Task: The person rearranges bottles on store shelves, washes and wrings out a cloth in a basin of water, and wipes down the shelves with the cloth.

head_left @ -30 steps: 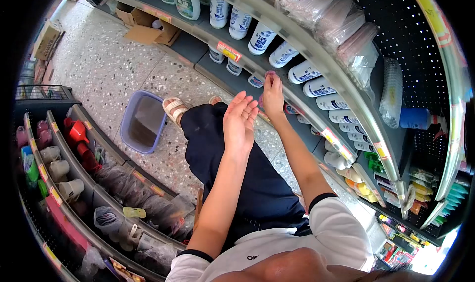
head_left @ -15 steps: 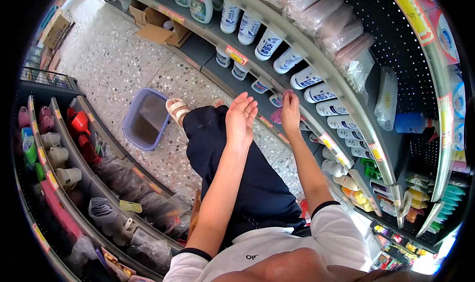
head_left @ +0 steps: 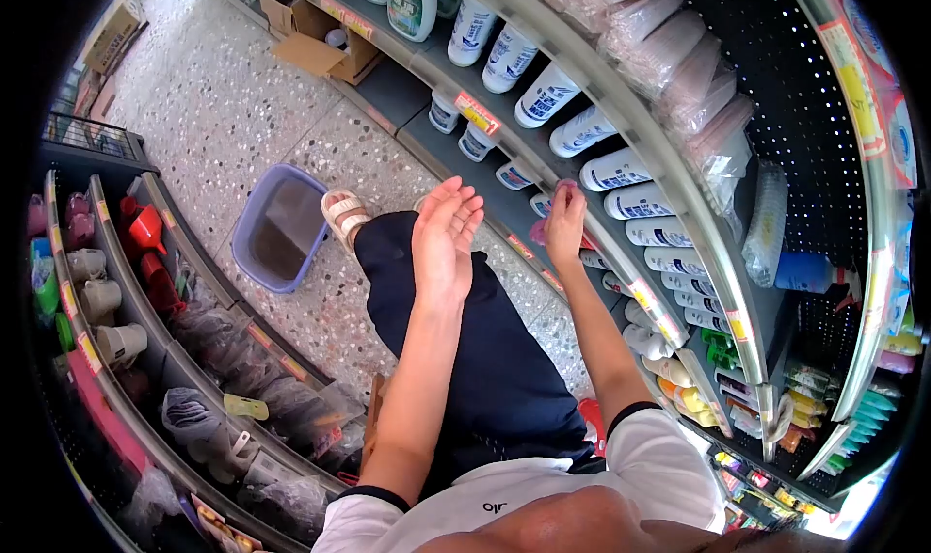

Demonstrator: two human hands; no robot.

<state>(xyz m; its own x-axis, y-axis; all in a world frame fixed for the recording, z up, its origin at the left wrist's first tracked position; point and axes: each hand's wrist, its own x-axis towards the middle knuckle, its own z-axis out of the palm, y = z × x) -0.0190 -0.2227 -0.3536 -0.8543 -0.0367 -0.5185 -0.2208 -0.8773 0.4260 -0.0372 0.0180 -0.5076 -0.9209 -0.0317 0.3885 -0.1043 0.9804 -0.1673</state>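
My right hand [head_left: 565, 225] is closed on a pink cloth [head_left: 539, 231] at the front edge of a shelf [head_left: 619, 262]. Part of the cloth shows above the fingers and part hangs beside them. Near it, white bottles [head_left: 614, 173] with blue lettering line the shelf, and small labelled tubs [head_left: 513, 175] sit on the level below. Over my dark trousers, my left hand [head_left: 446, 238] is held palm up in the air, fingers stretched out, with nothing in it.
A purple bucket [head_left: 249, 254] with murky water stands on the speckled floor near my foot. An open cardboard box [head_left: 354, 59] sits by the lower shelf. Another shelf unit [head_left: 194, 349] with cups, scoops and bagged goods runs along the left. Bagged items [head_left: 679, 59] fill the upper right shelf.
My left hand has moved a little left, away from the right hand. The right hand stays at the shelf edge with the pink cloth. The view has shifted slightly.
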